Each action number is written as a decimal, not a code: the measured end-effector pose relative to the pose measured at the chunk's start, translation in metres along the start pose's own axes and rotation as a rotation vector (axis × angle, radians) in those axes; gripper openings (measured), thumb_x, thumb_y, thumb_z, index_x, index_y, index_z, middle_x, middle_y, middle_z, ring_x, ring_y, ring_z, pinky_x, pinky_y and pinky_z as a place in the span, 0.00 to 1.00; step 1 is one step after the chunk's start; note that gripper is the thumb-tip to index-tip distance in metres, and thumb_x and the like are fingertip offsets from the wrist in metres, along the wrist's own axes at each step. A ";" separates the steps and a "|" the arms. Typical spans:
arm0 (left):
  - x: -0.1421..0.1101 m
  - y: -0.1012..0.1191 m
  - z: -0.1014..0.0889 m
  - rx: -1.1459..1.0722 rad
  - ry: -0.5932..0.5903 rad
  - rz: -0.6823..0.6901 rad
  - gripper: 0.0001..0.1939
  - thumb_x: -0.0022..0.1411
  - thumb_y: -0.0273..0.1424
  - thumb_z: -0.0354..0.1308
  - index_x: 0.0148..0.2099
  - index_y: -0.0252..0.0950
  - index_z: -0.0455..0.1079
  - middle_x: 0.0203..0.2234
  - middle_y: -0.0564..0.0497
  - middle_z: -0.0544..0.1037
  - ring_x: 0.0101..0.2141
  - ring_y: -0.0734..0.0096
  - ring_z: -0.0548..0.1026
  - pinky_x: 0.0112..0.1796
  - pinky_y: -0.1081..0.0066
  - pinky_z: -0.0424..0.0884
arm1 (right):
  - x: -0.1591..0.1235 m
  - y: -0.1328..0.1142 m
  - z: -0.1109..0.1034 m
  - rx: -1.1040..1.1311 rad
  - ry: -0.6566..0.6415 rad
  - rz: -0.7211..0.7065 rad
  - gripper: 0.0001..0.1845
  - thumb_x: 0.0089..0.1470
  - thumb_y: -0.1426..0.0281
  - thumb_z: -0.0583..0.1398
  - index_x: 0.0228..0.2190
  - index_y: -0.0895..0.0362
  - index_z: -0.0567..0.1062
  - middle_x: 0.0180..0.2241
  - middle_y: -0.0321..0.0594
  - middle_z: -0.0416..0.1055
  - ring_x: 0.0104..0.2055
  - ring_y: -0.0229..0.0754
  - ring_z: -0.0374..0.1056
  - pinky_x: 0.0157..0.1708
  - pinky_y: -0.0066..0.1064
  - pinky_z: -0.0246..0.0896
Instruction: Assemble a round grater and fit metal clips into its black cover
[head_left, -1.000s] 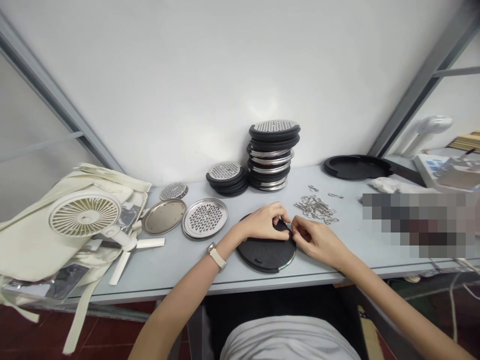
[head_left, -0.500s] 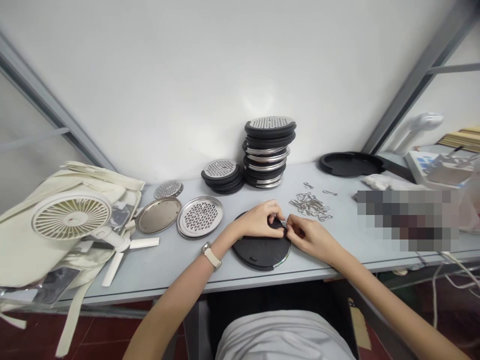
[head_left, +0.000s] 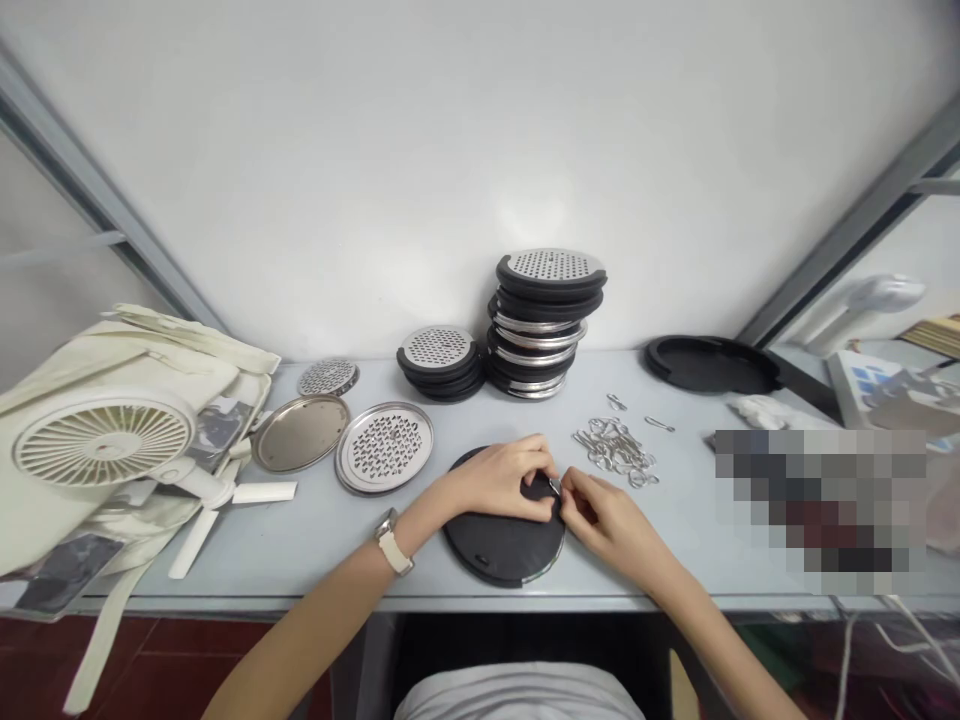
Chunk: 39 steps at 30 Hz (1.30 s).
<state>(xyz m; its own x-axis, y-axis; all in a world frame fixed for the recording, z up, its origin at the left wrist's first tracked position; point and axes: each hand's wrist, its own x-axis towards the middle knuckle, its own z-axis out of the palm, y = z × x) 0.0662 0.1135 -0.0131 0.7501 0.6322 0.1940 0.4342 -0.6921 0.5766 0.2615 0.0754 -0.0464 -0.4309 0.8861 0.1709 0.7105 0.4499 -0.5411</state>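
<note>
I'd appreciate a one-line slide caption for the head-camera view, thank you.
The left hand and right hand hold a small metal clip against a black round disc.

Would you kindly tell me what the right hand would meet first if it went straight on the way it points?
The right hand would probably meet the small metal clip first, with the left hand right behind it, though depth is hard to judge.

The head has tilted up, so the table sits lower in the picture, and less shirt shows below the fingers. The left hand's fingers and the right hand's fingers sit further left in view, with a small metal clip now showing plainly between them.
</note>
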 end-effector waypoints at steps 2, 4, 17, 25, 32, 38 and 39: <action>0.000 0.004 -0.002 0.134 0.028 0.041 0.11 0.53 0.32 0.57 0.39 0.35 0.65 0.34 0.51 0.67 0.31 0.75 0.67 0.32 0.74 0.66 | 0.000 0.000 -0.001 -0.003 -0.008 0.017 0.10 0.60 0.68 0.49 0.26 0.53 0.58 0.21 0.32 0.62 0.23 0.39 0.60 0.24 0.27 0.52; 0.001 0.009 -0.004 0.286 0.052 0.098 0.08 0.54 0.32 0.55 0.36 0.34 0.64 0.33 0.49 0.67 0.34 0.70 0.67 0.37 0.71 0.66 | 0.001 0.000 -0.001 -0.011 -0.011 0.028 0.10 0.60 0.68 0.49 0.25 0.53 0.58 0.21 0.34 0.62 0.23 0.39 0.61 0.24 0.27 0.52; 0.004 0.006 -0.004 0.459 0.051 0.143 0.09 0.56 0.33 0.51 0.37 0.32 0.63 0.34 0.46 0.66 0.36 0.64 0.65 0.39 0.67 0.65 | 0.007 -0.005 -0.003 0.044 -0.039 0.056 0.12 0.62 0.67 0.46 0.27 0.54 0.61 0.23 0.36 0.65 0.25 0.41 0.63 0.26 0.29 0.55; 0.003 0.009 -0.004 0.443 0.041 0.162 0.08 0.57 0.32 0.51 0.37 0.33 0.63 0.34 0.45 0.67 0.37 0.64 0.66 0.39 0.67 0.65 | 0.004 -0.004 -0.004 0.026 -0.047 0.033 0.12 0.62 0.67 0.46 0.26 0.53 0.60 0.24 0.37 0.64 0.26 0.42 0.63 0.26 0.30 0.55; 0.001 0.010 -0.004 0.456 0.039 0.185 0.08 0.57 0.32 0.51 0.37 0.33 0.64 0.35 0.44 0.68 0.36 0.64 0.67 0.38 0.67 0.66 | 0.003 -0.003 -0.002 0.023 -0.017 0.017 0.11 0.62 0.68 0.47 0.27 0.53 0.60 0.24 0.36 0.65 0.25 0.41 0.63 0.25 0.30 0.54; 0.001 0.006 -0.002 0.483 0.053 0.209 0.09 0.57 0.33 0.51 0.38 0.32 0.64 0.35 0.45 0.68 0.37 0.64 0.67 0.39 0.67 0.66 | 0.004 -0.004 -0.001 0.021 -0.020 0.000 0.12 0.63 0.68 0.46 0.27 0.53 0.61 0.24 0.36 0.66 0.26 0.41 0.64 0.26 0.29 0.55; 0.002 0.006 -0.002 0.490 0.052 0.216 0.09 0.57 0.33 0.51 0.38 0.32 0.64 0.35 0.45 0.68 0.37 0.64 0.67 0.39 0.67 0.66 | 0.004 -0.004 -0.001 0.021 -0.012 0.002 0.12 0.63 0.68 0.46 0.27 0.53 0.60 0.24 0.36 0.66 0.26 0.41 0.63 0.25 0.29 0.55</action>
<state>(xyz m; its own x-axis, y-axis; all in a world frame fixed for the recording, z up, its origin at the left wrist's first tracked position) 0.0690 0.1109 -0.0081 0.8278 0.4654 0.3132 0.4643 -0.8818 0.0833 0.2575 0.0776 -0.0423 -0.4364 0.8854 0.1600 0.6998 0.4458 -0.5582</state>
